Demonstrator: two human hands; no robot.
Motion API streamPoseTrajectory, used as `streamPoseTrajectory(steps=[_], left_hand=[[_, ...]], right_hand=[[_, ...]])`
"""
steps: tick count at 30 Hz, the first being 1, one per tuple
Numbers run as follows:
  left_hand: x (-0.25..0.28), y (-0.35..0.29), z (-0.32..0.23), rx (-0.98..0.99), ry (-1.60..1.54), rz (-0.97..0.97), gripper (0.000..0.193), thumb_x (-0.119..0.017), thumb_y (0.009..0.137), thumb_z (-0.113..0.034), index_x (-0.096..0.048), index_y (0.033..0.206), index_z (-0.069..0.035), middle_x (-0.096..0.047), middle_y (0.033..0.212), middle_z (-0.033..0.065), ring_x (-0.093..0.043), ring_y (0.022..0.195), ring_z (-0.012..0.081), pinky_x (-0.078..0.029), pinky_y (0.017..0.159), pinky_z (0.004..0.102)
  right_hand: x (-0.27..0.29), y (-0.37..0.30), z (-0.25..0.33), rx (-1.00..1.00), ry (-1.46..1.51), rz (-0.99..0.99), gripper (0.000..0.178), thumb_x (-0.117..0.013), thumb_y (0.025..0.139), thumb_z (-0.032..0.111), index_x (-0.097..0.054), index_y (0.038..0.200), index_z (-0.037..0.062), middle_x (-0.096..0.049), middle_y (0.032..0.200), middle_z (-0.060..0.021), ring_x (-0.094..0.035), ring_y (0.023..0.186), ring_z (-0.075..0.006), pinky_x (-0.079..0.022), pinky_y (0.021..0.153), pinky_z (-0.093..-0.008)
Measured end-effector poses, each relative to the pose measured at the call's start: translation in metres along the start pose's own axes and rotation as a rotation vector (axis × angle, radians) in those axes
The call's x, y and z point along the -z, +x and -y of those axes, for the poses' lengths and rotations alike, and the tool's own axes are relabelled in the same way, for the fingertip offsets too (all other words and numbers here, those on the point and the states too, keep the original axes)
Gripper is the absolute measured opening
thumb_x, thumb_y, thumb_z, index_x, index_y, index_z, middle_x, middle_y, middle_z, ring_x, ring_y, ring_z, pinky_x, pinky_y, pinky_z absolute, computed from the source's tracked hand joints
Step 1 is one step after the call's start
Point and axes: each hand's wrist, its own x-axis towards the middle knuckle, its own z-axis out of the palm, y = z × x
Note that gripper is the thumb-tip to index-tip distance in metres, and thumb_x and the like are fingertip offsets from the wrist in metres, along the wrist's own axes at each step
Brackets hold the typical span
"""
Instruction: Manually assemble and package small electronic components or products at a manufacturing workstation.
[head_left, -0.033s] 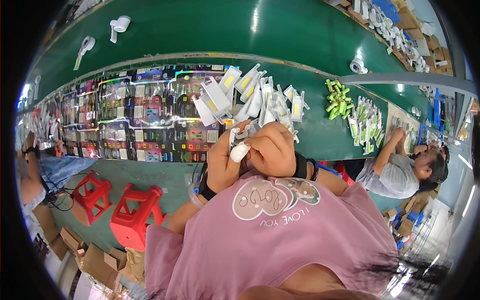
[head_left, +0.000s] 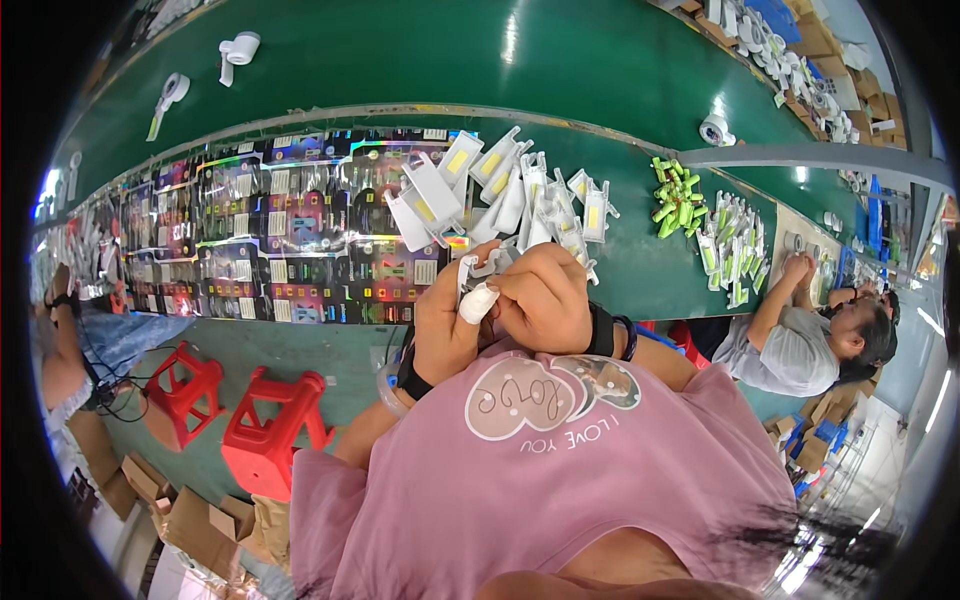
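Close in front of my chest, both hands meet at a white plastic housing (head_left: 468, 270). My left hand (head_left: 446, 318) is closed round it, its thumb wrapped in white tape (head_left: 479, 303). My right hand (head_left: 548, 300) has its fingers bent and pinched against the same piece, close to the taped thumb. What the right fingertips press on is hidden. Just beyond the hands lies a loose pile of white plastic housings (head_left: 540, 205), several with yellow strips on them. One larger white housing (head_left: 432, 188) leans at the pile's left side.
Shiny printed sheets (head_left: 300, 225) cover the bench to the left. Green battery cells (head_left: 677, 200) and white-and-green parts (head_left: 732, 250) lie to the right. White handheld devices (head_left: 240, 48) rest on the green belt. Red stools (head_left: 270, 430) stand at lower left. A co-worker (head_left: 795, 345) sits at right.
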Motion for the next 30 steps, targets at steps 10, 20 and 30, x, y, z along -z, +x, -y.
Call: streamPoseTrajectory(steps=[10, 20, 30], left_hand=[[0.003, -0.001, -0.001, 0.153, -0.293, 0.231, 0.058, -0.061, 0.087, -0.024, -0.041, 0.136, -0.001, -0.049, 0.132, 0.011, -0.047, 0.114, 0.0164, -0.036, 0.098, 0.0299], [0.004, -0.004, -0.004, -0.014, -0.182, 0.302, 0.071, -0.07, 0.081, -0.022, -0.036, 0.139, -0.001, -0.052, 0.121, 0.0079, -0.049, 0.108, 0.0139, -0.038, 0.094, 0.0284], [-0.001, -0.008, -0.011, 0.108, -0.343, 0.292, 0.072, -0.07, 0.08, -0.016, -0.033, 0.141, -0.002, -0.052, 0.118, 0.007, -0.051, 0.105, 0.0128, -0.039, 0.092, 0.0274]], right_hand=[[0.021, 0.004, -0.007, 0.219, 0.013, 0.043, 0.029, -0.072, 0.06, 0.007, -0.064, 0.087, 0.004, -0.057, 0.081, -0.0049, -0.056, 0.064, -0.0186, -0.048, 0.06, -0.0324], [0.031, -0.004, -0.004, 0.275, 0.079, 0.078, 0.032, -0.076, 0.059, 0.006, -0.066, 0.089, 0.0033, -0.058, 0.088, -0.0058, -0.056, 0.07, -0.023, -0.048, 0.063, -0.0321], [0.019, -0.02, 0.0, -0.06, 0.332, -0.061, 0.031, -0.079, 0.066, 0.005, -0.058, 0.088, 0.007, -0.057, 0.085, -0.0075, -0.055, 0.073, -0.0264, -0.047, 0.067, -0.0382]])
